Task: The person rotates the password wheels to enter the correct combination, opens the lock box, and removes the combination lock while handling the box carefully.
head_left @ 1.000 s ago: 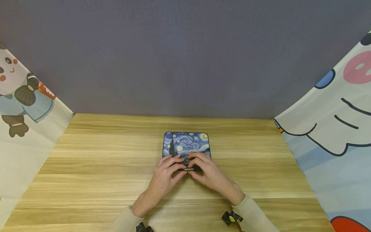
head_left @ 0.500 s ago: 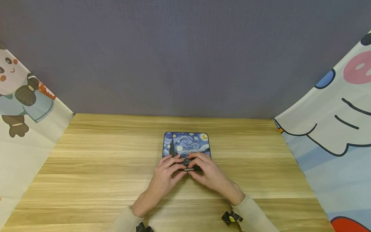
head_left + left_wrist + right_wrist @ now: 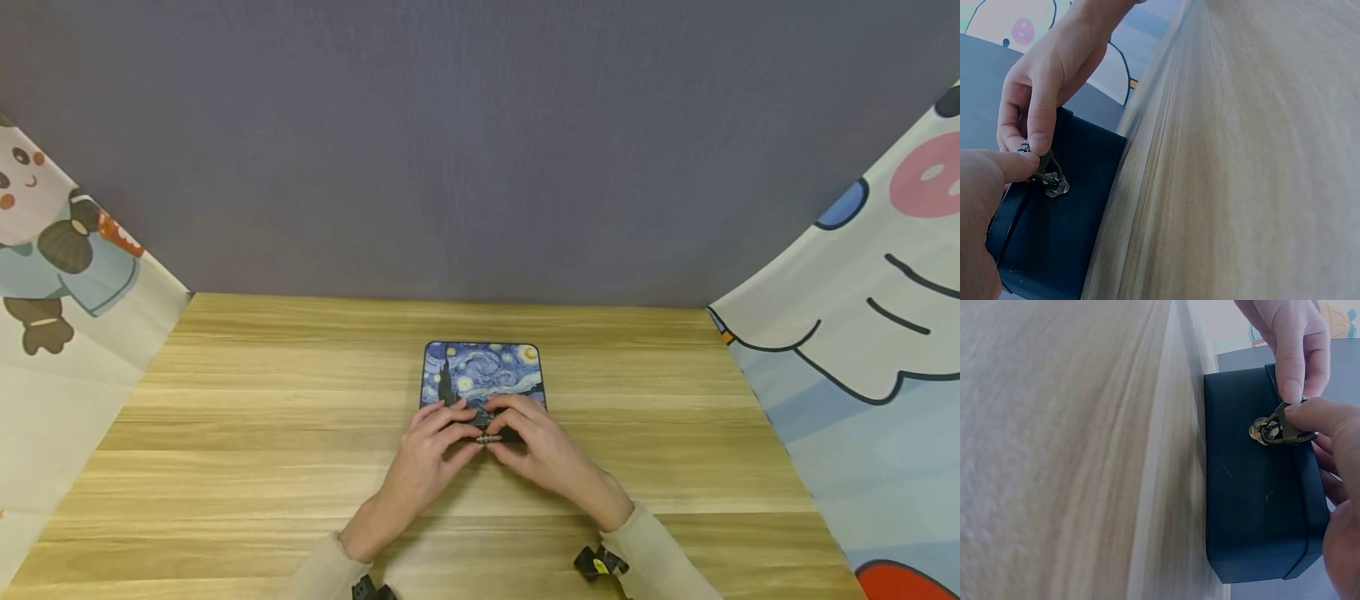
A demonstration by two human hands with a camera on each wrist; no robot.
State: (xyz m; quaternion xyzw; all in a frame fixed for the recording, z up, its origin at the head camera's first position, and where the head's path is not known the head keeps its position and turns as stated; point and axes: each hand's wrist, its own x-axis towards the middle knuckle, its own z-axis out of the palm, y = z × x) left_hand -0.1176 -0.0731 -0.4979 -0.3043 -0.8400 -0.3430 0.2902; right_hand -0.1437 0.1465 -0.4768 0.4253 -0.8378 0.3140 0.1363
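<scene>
A dark tin box (image 3: 1254, 506) with a starry-night painting on its lid (image 3: 480, 375) stands on the table, front face toward me. On that face a small metal loop (image 3: 1058, 186) carries a small bronze-coloured padlock (image 3: 1297, 432), whose row of ridged dials (image 3: 489, 438) shows between the hands. My left hand (image 3: 429, 454) pinches the padlock at one end, index finger and thumb close together. From the other side my right hand (image 3: 546, 452) pinches it too, its other fingers curved over the lid's front edge. Fingertips hide part of the lock body.
The wood-grain table (image 3: 285, 400) extends around the box on all sides. Behind it rises a grey partition (image 3: 450, 150), and cartoon-printed sheets (image 3: 862, 333) hang at left and right. Dark wrist devices (image 3: 600, 564) sit at both sleeves.
</scene>
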